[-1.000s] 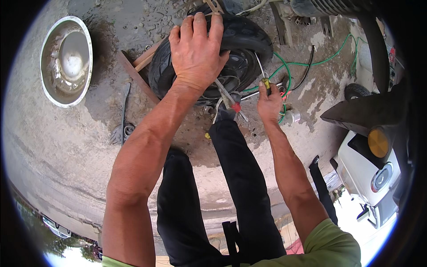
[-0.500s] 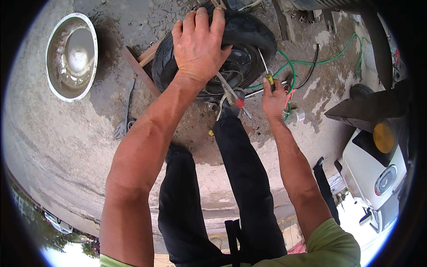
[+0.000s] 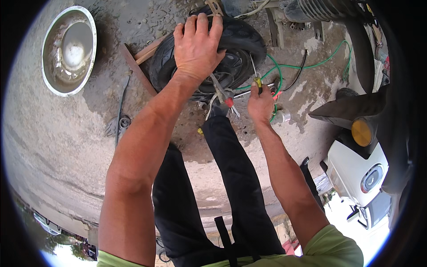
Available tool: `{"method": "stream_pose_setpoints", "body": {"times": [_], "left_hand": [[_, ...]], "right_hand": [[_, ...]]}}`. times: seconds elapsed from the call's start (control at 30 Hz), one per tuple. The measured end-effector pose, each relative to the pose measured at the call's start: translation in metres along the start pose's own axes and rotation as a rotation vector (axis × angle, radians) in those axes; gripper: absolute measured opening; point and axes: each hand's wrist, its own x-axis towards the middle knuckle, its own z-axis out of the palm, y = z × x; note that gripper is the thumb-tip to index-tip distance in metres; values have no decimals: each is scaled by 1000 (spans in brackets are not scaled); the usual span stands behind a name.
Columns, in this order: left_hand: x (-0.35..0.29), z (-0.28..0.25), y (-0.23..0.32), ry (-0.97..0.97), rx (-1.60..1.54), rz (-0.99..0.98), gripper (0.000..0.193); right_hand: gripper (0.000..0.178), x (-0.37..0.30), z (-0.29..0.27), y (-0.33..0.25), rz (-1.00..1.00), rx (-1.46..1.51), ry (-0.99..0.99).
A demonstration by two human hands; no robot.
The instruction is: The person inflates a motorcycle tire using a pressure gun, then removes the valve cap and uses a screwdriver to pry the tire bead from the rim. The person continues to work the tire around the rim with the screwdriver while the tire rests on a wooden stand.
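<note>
A black tire on a wheel (image 3: 242, 33) lies on the ground in front of me. My left hand (image 3: 196, 49) grips its upper side, fingers over the tread and thumb toward the rim. My right hand (image 3: 261, 103) is closed around the yellow and dark handle of a screwdriver (image 3: 258, 82). Its thin metal shaft reaches up to the tire's right edge; the tip's exact contact is hard to see. Near my foot, a tool with a red part (image 3: 229, 102) slants against the wheel's near side, partly hidden.
A metal basin (image 3: 91, 58) of murky water stands at the left. A wooden piece (image 3: 138, 71) lies beside the wheel, and a dark bar (image 3: 121, 104) lies nearer. A green hose (image 3: 329, 61) winds rightward. Motorcycle parts (image 3: 362, 132) and a white vehicle (image 3: 362, 171) are at right.
The view has shifted slightly, so most things appear farther left. My left hand stays on the tire, and my right hand still holds the screwdriver at its edge.
</note>
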Motion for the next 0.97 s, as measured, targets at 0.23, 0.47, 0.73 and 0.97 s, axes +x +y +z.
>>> {"method": "stream_pose_setpoints", "body": {"times": [0.23, 0.47, 0.73, 0.97], "left_hand": [[3, 5, -6, 32, -3, 49, 95], [5, 2, -7, 44, -24, 54, 95], [3, -7, -8, -88, -44, 45, 101], [6, -1, -11, -104, -61, 0, 99]], "right_hand": [[46, -26, 77, -2, 11, 238, 162], [43, 17, -8, 48, -200, 16, -142], [44, 3, -70, -21, -86, -241, -347], [34, -184, -159, 36, 304, -82, -542]]}}
